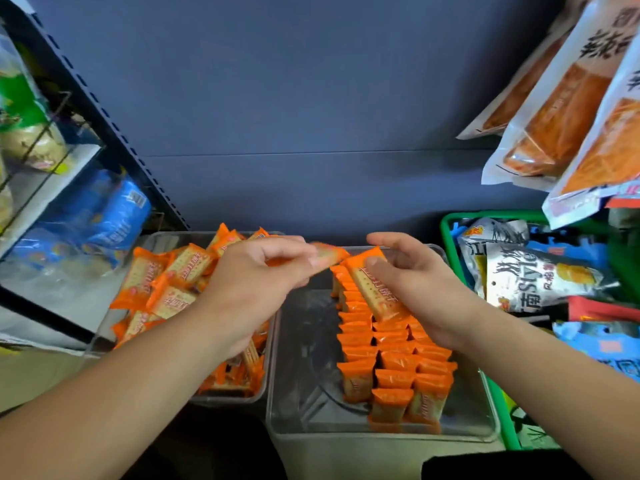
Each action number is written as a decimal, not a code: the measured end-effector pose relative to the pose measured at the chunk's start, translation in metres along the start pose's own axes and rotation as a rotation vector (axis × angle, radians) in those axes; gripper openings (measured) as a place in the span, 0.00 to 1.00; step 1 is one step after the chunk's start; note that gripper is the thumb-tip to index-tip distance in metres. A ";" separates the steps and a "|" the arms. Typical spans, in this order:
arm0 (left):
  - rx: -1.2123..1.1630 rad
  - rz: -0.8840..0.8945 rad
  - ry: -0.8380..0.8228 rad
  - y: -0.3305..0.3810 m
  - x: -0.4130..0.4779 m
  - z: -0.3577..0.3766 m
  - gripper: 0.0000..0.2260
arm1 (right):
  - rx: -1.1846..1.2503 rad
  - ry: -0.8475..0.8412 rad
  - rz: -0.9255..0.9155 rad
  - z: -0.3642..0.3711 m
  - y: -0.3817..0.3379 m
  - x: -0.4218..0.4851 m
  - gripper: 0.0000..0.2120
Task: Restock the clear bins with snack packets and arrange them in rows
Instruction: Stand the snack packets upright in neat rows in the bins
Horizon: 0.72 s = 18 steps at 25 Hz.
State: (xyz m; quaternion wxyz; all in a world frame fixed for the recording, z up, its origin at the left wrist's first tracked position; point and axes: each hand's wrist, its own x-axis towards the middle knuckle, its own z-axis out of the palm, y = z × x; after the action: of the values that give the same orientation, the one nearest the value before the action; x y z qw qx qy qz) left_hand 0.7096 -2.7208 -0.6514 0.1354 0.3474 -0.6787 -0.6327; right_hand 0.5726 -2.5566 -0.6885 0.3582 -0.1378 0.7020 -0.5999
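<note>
Two clear bins sit side by side on a shelf. The left bin (pixel 228 398) holds a loose heap of orange cracker packets (pixel 166 282). In the right bin (pixel 304 410), packets stand on edge in neat rows (pixel 391 362) along its right half. My left hand (pixel 256 278) pinches one orange packet (pixel 329 255) above the gap between the bins. My right hand (pixel 412 275) holds another packet (pixel 377 289) tilted over the far end of the rows.
A green basket (pixel 446 230) at the right holds assorted snack bags (pixel 530 278). Large orange-and-white bags (pixel 568 109) hang at the upper right. A black wire rack with blue packs (pixel 107 216) stands at the left. A dark blue back panel (pixel 294 116) closes the shelf.
</note>
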 end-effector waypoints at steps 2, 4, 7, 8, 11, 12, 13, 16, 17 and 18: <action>0.081 0.005 0.021 0.000 0.002 0.001 0.16 | 0.086 -0.003 -0.012 -0.011 0.001 0.000 0.16; 0.121 0.007 -0.015 0.000 0.002 0.004 0.26 | 0.135 -0.013 -0.020 -0.022 0.005 0.004 0.19; 0.098 0.018 -0.044 -0.002 0.005 0.004 0.35 | 0.172 -0.051 -0.058 -0.028 0.008 0.006 0.21; 0.089 0.018 -0.061 -0.002 0.005 0.004 0.36 | 0.174 -0.065 -0.076 -0.029 0.009 0.007 0.21; 0.097 0.009 -0.123 -0.004 0.004 0.005 0.36 | 0.161 -0.100 -0.115 -0.028 0.011 0.004 0.21; 0.113 0.007 -0.144 -0.004 0.002 0.005 0.34 | 0.152 -0.105 -0.121 -0.028 0.013 0.004 0.20; 0.124 -0.001 -0.163 -0.005 0.001 0.006 0.30 | 0.141 -0.109 -0.123 -0.027 0.015 0.003 0.19; 0.144 -0.067 -0.188 -0.008 0.001 0.007 0.15 | 0.073 -0.118 -0.123 -0.026 0.020 0.001 0.16; 0.160 -0.088 -0.198 -0.011 0.000 0.006 0.11 | 0.046 -0.121 -0.116 -0.027 0.020 0.001 0.16; 0.186 -0.099 -0.205 -0.013 -0.001 0.006 0.07 | 0.018 -0.124 -0.109 -0.027 0.021 0.000 0.16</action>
State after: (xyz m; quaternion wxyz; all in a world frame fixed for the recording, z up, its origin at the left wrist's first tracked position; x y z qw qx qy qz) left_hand 0.7100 -2.7150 -0.6648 0.0014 0.3251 -0.7267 -0.6051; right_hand 0.5592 -2.5313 -0.7073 0.3691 -0.2093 0.6646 -0.6150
